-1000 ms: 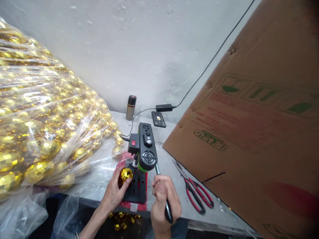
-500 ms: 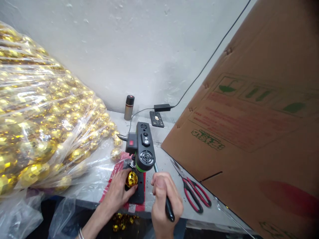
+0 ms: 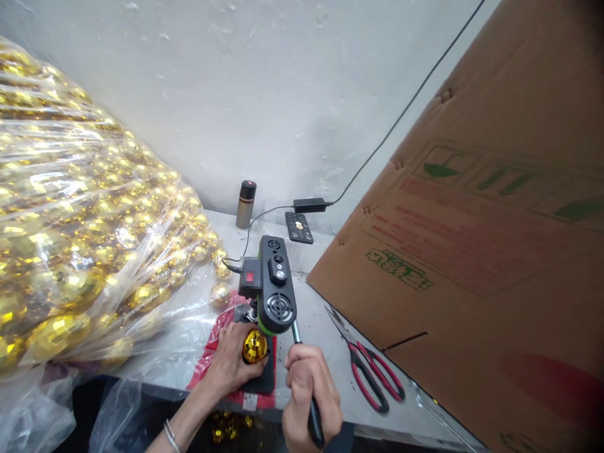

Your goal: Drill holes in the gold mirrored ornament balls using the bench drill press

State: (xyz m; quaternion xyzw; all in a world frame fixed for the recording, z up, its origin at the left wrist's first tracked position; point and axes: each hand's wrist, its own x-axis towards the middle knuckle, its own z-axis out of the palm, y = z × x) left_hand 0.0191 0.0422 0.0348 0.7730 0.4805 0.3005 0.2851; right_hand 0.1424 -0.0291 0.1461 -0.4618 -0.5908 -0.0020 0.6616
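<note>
Tabletop [image 3: 315,314]: left fingers [image 3: 253,370] curled around ball [image 3: 255,346]

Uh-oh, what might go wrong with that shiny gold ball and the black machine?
The left hand holds the gold ball close to the head of the black machine, so a finger might get pinched or poked if the right hand moves the lever too soon. The ball is round, so it could slip or turn. And the scissors lie near the right hand, so it might bump them.
</note>
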